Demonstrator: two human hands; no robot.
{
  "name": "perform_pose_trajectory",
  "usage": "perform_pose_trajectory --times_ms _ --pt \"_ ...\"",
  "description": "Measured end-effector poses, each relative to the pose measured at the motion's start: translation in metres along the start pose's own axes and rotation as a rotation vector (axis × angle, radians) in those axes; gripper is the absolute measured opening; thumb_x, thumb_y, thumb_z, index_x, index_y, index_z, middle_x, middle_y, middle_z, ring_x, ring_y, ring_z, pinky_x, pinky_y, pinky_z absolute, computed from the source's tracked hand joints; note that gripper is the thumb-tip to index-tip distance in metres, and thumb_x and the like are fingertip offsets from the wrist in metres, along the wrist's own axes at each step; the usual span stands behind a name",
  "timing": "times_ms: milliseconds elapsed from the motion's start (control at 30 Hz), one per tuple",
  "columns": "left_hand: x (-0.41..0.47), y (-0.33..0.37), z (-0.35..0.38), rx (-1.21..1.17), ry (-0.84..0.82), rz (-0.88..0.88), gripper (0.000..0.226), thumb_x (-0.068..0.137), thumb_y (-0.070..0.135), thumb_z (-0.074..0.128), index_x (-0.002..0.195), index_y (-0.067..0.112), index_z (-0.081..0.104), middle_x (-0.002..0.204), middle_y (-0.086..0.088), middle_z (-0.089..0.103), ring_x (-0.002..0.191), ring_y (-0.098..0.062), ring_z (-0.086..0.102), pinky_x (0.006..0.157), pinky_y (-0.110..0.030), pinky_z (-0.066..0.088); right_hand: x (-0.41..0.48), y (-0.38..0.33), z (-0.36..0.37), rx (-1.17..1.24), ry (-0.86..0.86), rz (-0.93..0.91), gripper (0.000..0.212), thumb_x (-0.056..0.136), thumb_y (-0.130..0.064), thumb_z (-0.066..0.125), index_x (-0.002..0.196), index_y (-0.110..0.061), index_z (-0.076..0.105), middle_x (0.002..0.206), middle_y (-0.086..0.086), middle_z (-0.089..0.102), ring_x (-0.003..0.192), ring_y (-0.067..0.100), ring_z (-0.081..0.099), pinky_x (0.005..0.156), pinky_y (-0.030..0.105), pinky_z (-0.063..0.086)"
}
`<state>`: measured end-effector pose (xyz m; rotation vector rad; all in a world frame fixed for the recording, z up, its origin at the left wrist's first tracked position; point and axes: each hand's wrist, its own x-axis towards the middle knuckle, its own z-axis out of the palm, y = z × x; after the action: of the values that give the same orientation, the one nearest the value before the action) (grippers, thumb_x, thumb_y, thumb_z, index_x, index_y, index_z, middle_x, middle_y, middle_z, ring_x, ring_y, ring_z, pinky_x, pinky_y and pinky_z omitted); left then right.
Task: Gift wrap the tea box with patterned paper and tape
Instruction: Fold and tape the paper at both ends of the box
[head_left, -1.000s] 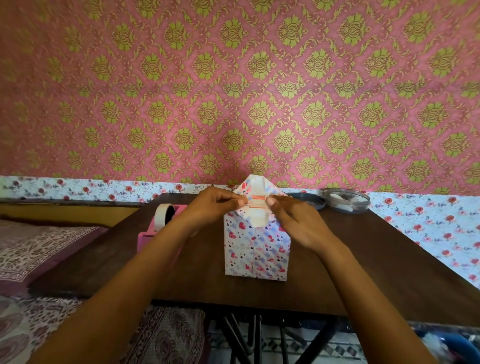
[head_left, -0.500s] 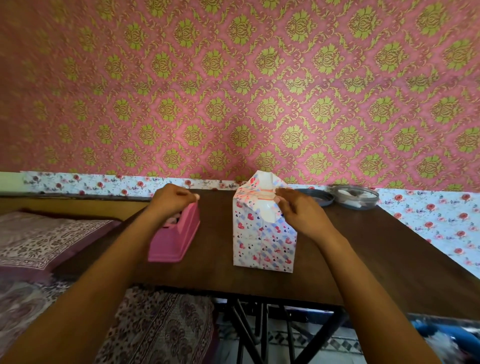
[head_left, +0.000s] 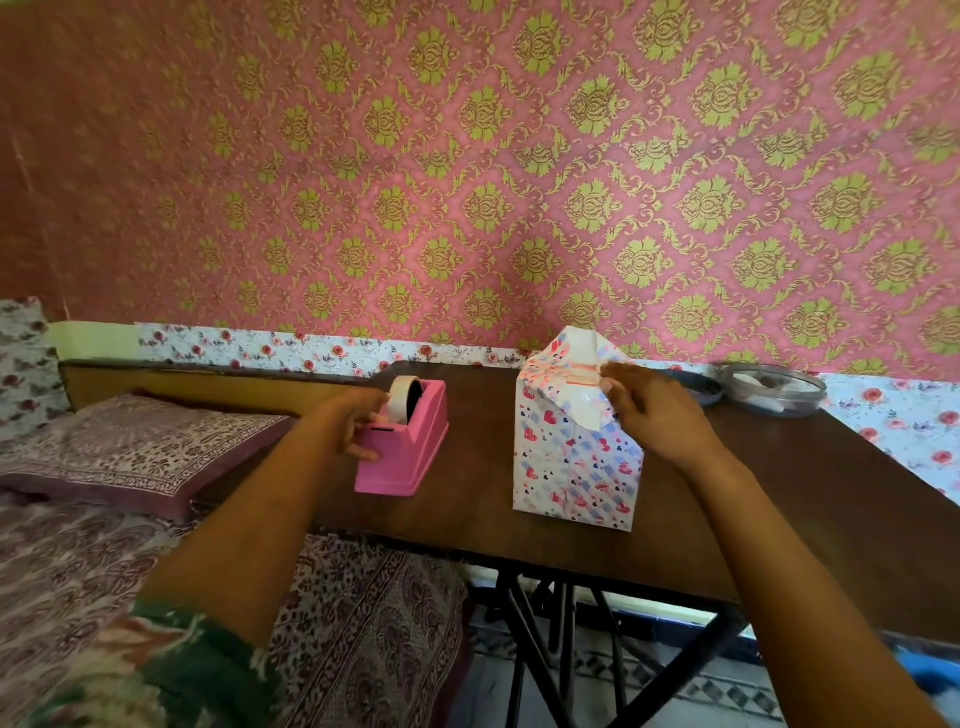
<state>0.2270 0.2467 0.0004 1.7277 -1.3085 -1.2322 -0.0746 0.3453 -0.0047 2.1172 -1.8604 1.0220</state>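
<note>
- Standing upright near the middle of the tabletop (head_left: 779, 493), the tea box (head_left: 574, 467) is shown covered in heart-patterned paper on every side that can be seen.
- At its upper end the paper has been folded into a white, pointed flap (head_left: 582, 402). The flap is laid down over the near face and crossed by a strip of tape (head_left: 563, 375).
- The flap's right edge is pinched by the curled thumb and forefinger of the right hand (head_left: 654, 415), so the fold is held down.
- The near end of the pink tape dispenser (head_left: 415, 452), set apart to the left of the box, is gripped by the left hand (head_left: 358, 421). Its fingers are curled round the casing below the roll (head_left: 402, 397); whether a loose tape end is held cannot be told.
- The wrapping is judged nearly finished. A further piece of tape appears to be wanted for this top fold, and the bottom end, hidden against the tabletop, cannot be checked.
</note>
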Motion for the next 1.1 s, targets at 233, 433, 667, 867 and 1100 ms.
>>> perform_pose_trajectory --times_ms 233,433,667,867,1100 --pt "0.001 -0.001 0.000 -0.105 0.015 0.009 0.020 0.094 0.022 0.050 0.109 0.009 0.048 0.084 -0.007 0.045 0.084 -0.028 0.048 0.038 -0.039 0.051 0.000 0.002 0.002 -0.011 0.013 -0.002 0.067 0.085 -0.049 0.023 0.132 -0.010 0.051 0.138 0.010 0.050 0.128 0.027 0.046 0.100 0.034 0.039" --pt "0.000 -0.005 0.002 -0.337 0.006 0.052 0.035 0.095 0.023 0.050 0.127 0.009 0.049 0.113 -0.009 0.055 0.119 -0.033 0.046 0.092 -0.055 0.046 0.001 0.003 0.004 -0.006 0.016 -0.001 0.068 0.085 -0.050 0.023 0.132 -0.010 0.051 0.138 0.010 0.050 0.126 0.028 0.047 0.099 0.035 0.040" --pt "0.009 -0.054 0.004 -0.607 0.093 0.175 0.029 0.086 0.010 0.062 0.113 0.000 0.057 0.115 -0.014 0.058 0.100 -0.024 0.055 0.072 -0.038 0.056 0.001 0.002 0.004 0.011 0.028 0.008 0.075 0.085 -0.056 0.016 0.132 -0.010 0.051 0.138 0.011 0.050 0.127 0.029 0.046 0.099 0.036 0.040" --pt "0.008 -0.079 0.016 -0.518 0.173 0.204 0.013 0.084 0.014 0.066 0.074 0.013 0.057 0.079 -0.003 0.060 0.071 -0.012 0.053 0.063 -0.025 0.045 0.001 0.004 0.005 0.031 0.049 0.015 0.074 0.084 -0.055 0.020 0.132 -0.009 0.052 0.138 0.012 0.050 0.124 0.031 0.048 0.097 0.036 0.041" --pt "0.013 -0.082 0.010 -0.324 0.207 0.278 0.018 0.083 0.011 0.067 0.067 0.008 0.060 0.067 -0.005 0.060 0.055 -0.011 0.048 0.045 -0.017 0.043 0.002 0.006 0.008 0.079 0.055 0.060 0.070 0.083 -0.053 0.028 0.138 -0.012 0.044 0.138 0.012 0.050 0.119 0.031 0.053 0.094 0.037 0.043"
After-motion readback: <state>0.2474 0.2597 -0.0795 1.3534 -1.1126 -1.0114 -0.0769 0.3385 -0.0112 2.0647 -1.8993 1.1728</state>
